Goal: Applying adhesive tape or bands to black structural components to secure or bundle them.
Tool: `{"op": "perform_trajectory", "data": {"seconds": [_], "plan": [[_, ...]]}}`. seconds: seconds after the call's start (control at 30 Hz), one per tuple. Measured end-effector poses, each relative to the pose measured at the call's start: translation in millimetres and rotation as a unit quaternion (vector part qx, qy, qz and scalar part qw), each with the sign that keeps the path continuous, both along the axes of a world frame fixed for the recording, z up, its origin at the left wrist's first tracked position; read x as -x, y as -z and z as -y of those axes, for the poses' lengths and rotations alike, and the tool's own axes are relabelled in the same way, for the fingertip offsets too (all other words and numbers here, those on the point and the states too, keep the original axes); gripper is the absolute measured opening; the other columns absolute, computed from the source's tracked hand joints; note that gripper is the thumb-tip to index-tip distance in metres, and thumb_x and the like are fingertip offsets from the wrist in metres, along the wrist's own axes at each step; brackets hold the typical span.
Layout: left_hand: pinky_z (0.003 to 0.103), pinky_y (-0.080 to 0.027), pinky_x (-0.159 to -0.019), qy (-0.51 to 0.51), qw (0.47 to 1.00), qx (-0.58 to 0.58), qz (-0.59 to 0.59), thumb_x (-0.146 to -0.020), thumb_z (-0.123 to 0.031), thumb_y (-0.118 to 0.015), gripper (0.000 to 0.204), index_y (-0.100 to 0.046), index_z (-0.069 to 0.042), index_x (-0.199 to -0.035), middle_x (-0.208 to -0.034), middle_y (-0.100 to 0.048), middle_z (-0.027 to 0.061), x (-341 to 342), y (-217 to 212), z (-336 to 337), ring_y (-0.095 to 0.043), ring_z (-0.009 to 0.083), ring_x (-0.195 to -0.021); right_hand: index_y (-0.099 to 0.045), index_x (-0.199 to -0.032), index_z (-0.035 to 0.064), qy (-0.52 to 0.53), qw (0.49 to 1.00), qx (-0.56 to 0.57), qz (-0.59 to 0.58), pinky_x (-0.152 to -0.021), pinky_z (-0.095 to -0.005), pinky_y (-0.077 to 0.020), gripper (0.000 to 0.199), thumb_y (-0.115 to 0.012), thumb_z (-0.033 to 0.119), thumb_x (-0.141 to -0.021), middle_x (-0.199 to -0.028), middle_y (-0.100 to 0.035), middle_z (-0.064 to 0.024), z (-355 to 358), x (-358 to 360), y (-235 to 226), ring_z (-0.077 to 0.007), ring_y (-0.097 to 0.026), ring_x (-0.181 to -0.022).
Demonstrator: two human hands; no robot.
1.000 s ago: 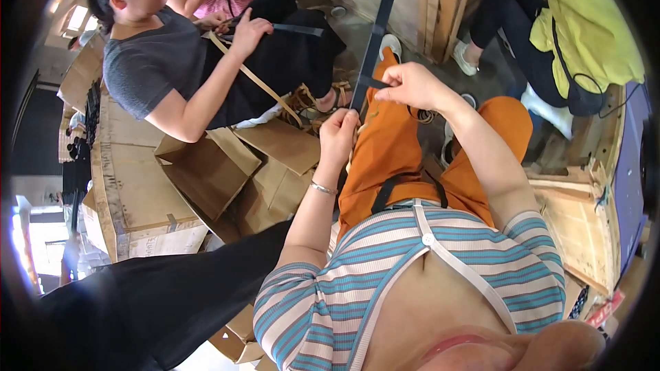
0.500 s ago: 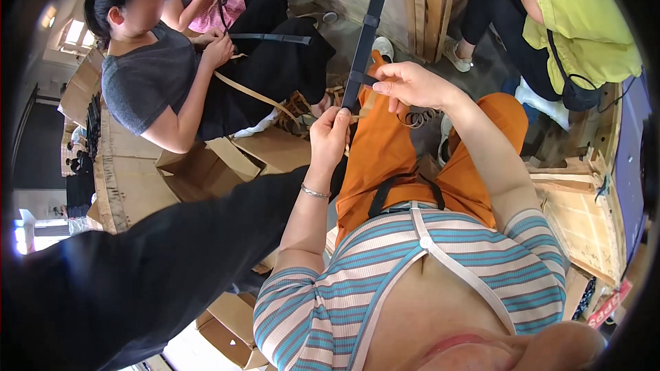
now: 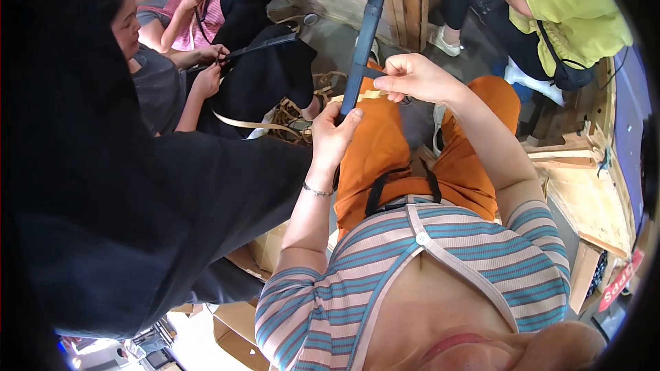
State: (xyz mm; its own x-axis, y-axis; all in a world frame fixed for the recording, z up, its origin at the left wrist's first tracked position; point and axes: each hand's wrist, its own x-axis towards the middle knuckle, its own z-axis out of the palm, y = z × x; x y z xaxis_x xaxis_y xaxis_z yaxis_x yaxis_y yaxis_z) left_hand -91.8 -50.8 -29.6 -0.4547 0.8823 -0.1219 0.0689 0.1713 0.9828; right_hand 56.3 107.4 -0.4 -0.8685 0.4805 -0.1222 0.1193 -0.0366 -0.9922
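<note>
My left hand (image 3: 333, 139) grips the lower part of a long dark blue strap (image 3: 366, 33) that runs upward toward the top of the view. My right hand (image 3: 411, 77) pinches the strap higher up, where a thin tan strip (image 3: 363, 96) crosses it. Both hands are raised above my lap, over orange trousers (image 3: 385, 158). A black belt (image 3: 402, 182) hangs at my waist below them.
A large black cloth (image 3: 137, 220) fills the left side. Two seated people at the upper left handle black straps (image 3: 261, 47) and tan strips (image 3: 251, 125). Another person in a yellow-green top (image 3: 564, 7) sits at the upper right. Wooden boards (image 3: 584, 192) lie on the right, cardboard (image 3: 234, 330) below.
The black cloth has spread across the left, hiding the cardboard boxes. My hands have shifted slightly while still holding the strap, and the view has tilted so the strap reaches higher.
</note>
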Motion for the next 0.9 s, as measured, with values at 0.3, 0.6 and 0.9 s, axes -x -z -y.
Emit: {"op": "perform_trajectory", "data": {"seconds": [0.3, 0.6, 0.9], "plan": [[0.018, -0.036, -0.054, 0.025, 0.997, -0.048, -0.051, -0.081, -0.006, -0.064, 0.018, -0.049, -0.002, -0.09, -0.072, -0.051, -0.0034, -20, -7, -27, -0.043, 0.0024, -0.062, -0.052, -0.064, 0.0027, 0.062, 0.996, -0.045, -0.041, -0.051, -0.0216, -0.0358, 0.029, -0.063, 0.02, -0.084, -0.066, -0.056, 0.0007, -18, -38, 8, -0.0028, -0.044, -0.06], [0.03, -0.044, -0.057, 0.034, 0.956, -0.08, -0.281, -0.082, -0.015, -0.062, 0.02, -0.052, -0.003, -0.094, -0.07, -0.057, 0.0104, -34, -17, -40, -0.056, 0.0209, -0.061, -0.048, -0.061, 0.0074, 0.147, 0.978, 0.083, -0.121, -0.05, -0.0198, -0.0423, 0.029, -0.068, 0.015, -0.08, -0.064, -0.057, -0.0009, -12, -53, 3, -0.0042, -0.052, -0.056], [0.035, -0.045, -0.056, 0.026, 0.933, -0.117, -0.339, -0.082, -0.016, -0.061, 0.021, -0.052, -0.002, -0.095, -0.07, -0.058, 0.0139, -41, -26, -48, -0.058, 0.0284, -0.062, -0.054, -0.087, 0.0033, 0.184, 0.978, 0.09, -0.032, -0.042, -0.0172, -0.0275, 0.02, -0.067, 0.018, -0.081, -0.063, -0.047, 0.0038, -9, -60, -4, -0.0025, -0.038, -0.046]]}}
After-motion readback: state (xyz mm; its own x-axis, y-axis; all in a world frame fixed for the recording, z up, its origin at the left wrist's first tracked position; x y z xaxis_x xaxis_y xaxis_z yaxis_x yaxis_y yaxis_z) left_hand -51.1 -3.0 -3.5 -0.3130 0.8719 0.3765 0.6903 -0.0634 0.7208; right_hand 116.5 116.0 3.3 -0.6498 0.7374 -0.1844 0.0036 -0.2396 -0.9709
